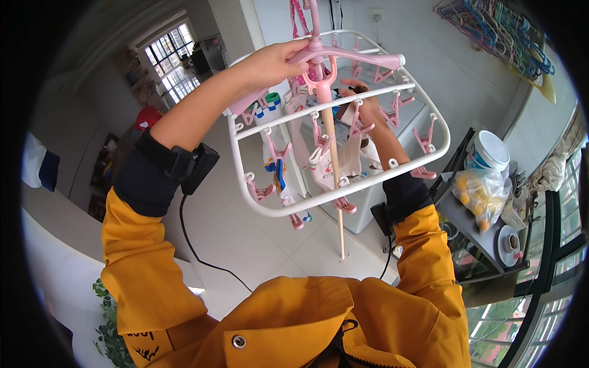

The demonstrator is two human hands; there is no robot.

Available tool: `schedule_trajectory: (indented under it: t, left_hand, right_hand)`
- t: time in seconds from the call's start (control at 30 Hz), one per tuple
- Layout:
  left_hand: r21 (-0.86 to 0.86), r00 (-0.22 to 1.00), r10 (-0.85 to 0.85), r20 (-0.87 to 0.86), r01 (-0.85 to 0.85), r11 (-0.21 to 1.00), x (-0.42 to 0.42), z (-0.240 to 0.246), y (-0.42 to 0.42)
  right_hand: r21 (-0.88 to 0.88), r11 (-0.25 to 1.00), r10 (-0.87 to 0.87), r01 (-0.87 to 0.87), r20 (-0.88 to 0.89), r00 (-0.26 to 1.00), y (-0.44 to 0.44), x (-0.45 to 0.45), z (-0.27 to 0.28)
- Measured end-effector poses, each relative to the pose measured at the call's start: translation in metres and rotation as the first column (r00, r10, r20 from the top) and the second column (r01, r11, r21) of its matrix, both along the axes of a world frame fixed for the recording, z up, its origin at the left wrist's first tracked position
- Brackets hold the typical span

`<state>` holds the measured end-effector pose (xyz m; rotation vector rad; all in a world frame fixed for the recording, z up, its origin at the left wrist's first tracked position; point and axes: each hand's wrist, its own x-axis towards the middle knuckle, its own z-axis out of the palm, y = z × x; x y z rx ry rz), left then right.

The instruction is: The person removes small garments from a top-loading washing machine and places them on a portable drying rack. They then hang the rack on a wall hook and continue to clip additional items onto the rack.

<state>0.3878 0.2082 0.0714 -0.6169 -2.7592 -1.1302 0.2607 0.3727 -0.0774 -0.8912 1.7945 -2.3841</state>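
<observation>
My left hand grips the pink crossbar of a clip drying hanger at its central stem. The hanger's white oval frame carries several pink pegs. A white sock with blue and orange patterning and a white printed sock hang from it. A wooden laundry pole with a pink forked head stands beneath the crossbar; whether the fork bears the hanger is unclear. Under the frame, my right hand pinches a small dark item, partly hidden by the frame.
Behind the hanger is a white appliance with things on top. Many wire clothes hangers hang at upper right. On the right, a dark stand holds a white bucket and a plastic bag of orange fruit. Cables trail from both wrists.
</observation>
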Motion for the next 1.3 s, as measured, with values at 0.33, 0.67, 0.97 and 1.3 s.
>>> schedule_trajectory:
  t: [0.33,0.67,0.97,1.3]
  left_hand:
    - [-0.2,0.972,0.199,-0.126,-0.221,0.954,0.007,0.004,0.009]
    - [0.947,0.788,0.615,0.012,-0.206,0.246,0.055,-0.138,-0.098]
    - [0.971,0.973,-0.069,0.222,-0.214,0.107,0.017,-0.203,-0.074]
    - [0.884,0.615,0.776,0.142,-0.432,0.18,0.032,-0.149,-0.143]
  right_hand:
    - [0.156,0.977,0.177,-0.143,-0.231,0.957,-0.024,-0.031,0.028]
    - [0.059,0.985,0.171,-0.163,-0.188,0.967,-0.02,-0.034,0.029]
    - [0.208,0.978,0.074,-0.012,-0.292,0.954,-0.013,-0.036,0.034]
    - [0.265,0.96,-0.022,0.092,-0.255,0.967,0.01,-0.013,0.035]
